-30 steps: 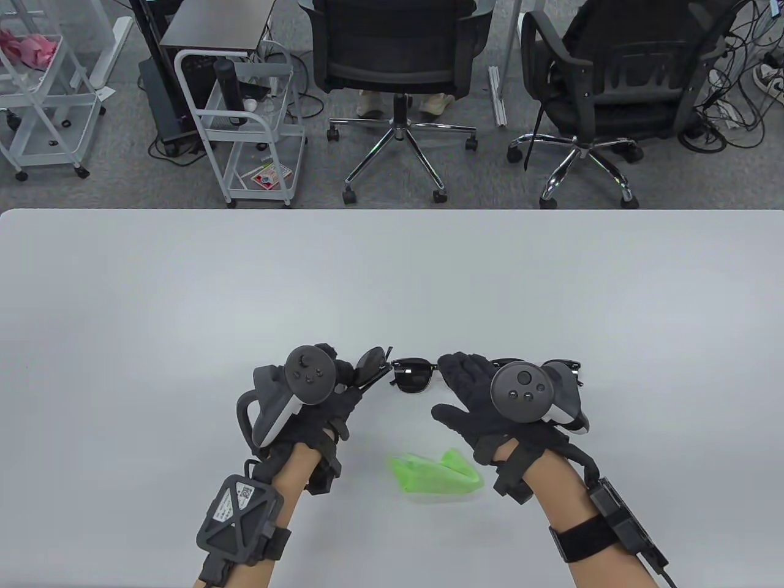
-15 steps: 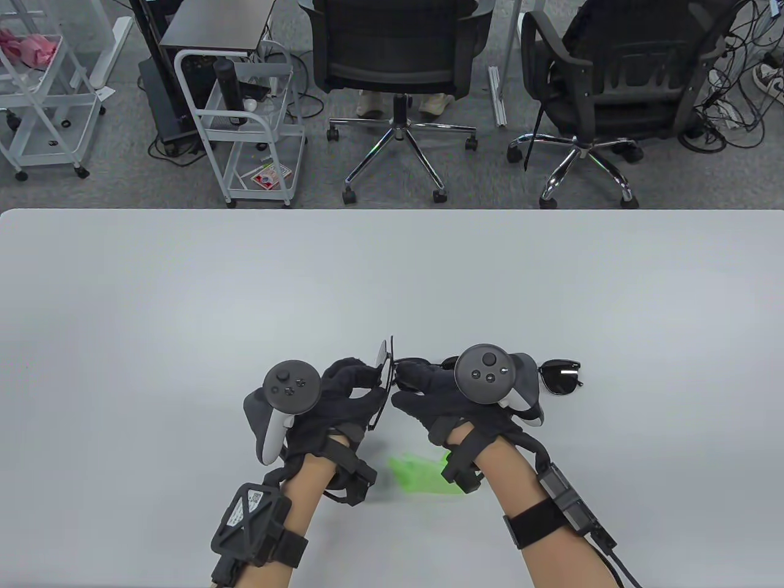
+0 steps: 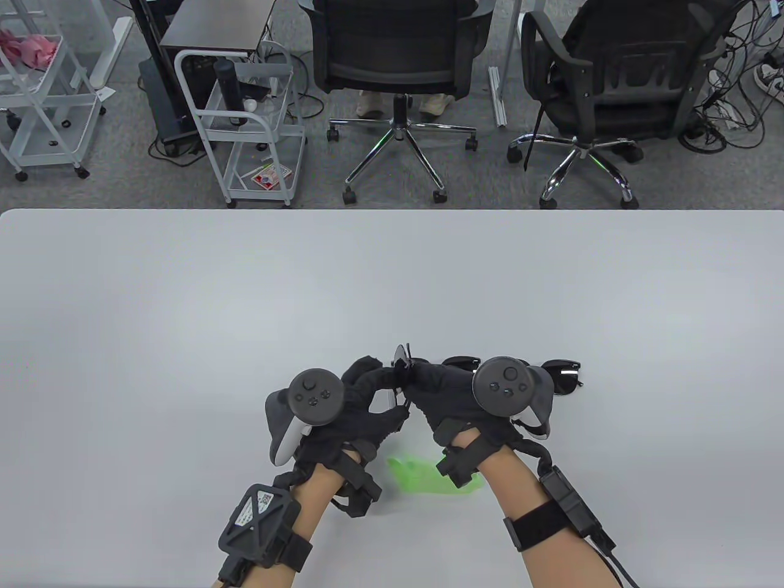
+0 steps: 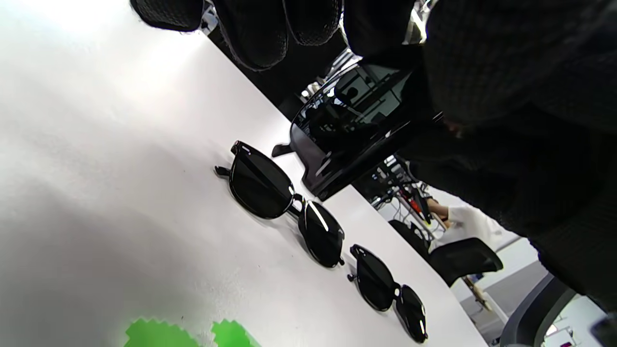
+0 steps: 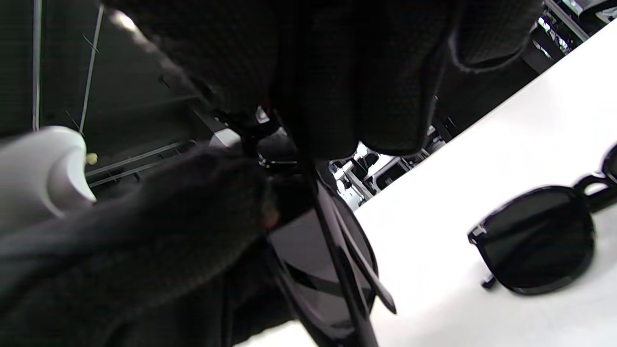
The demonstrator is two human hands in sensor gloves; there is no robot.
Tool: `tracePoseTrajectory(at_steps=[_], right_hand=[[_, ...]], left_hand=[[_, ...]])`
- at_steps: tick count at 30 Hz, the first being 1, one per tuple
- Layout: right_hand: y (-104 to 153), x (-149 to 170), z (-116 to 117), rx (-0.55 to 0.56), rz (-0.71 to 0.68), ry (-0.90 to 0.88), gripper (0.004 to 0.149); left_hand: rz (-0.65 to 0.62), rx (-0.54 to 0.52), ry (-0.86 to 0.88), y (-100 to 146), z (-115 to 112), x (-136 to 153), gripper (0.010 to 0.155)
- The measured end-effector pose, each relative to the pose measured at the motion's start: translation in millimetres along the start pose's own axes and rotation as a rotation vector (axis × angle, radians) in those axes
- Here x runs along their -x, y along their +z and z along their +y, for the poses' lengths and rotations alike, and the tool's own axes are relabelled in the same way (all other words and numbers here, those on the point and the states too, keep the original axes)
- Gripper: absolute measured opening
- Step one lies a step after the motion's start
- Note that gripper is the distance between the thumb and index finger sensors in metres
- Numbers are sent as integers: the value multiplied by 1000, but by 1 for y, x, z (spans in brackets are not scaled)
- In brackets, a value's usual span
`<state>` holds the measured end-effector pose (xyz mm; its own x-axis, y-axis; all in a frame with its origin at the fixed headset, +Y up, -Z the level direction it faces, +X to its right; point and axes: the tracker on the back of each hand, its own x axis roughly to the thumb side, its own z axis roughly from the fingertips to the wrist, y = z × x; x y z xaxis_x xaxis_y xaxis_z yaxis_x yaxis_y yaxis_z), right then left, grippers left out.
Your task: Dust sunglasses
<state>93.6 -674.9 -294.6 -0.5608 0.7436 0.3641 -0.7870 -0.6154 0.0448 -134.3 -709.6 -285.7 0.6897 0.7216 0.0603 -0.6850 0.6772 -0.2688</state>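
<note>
held pair: black plastic-framed dark-lens sunglasses (image 3: pixel 401 367) lifted above white table (image 3: pixel 184 294), left hand (image 3: pixel 361 404) and right hand (image 3: pixel 441 392) both pinching frame | handling, we judge: light, stiff, lenses smudge – hold rim/temples | two more black pairs (image 4: pixel 289 207) on table; green cloth (image 3: pixel 422 474) below hands | containers: none seen

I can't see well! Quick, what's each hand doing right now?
Left hand: pinching the lifted sunglasses.
Right hand: gripping the same sunglasses.
</note>
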Motion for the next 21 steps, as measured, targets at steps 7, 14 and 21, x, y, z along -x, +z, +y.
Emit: tracePoseTrajectory(at_steps=[7, 14, 21], right_hand=[[5, 7, -9, -19, -2, -100, 42], [6, 8, -15, 31, 2, -125, 41], [6, 10, -15, -7, 7, -158, 41]], left_hand=[[-62, 184, -3, -5, -11, 2, 94], [-69, 74, -37, 1, -12, -9, 94], [-93, 84, -42, 0, -10, -11, 88]])
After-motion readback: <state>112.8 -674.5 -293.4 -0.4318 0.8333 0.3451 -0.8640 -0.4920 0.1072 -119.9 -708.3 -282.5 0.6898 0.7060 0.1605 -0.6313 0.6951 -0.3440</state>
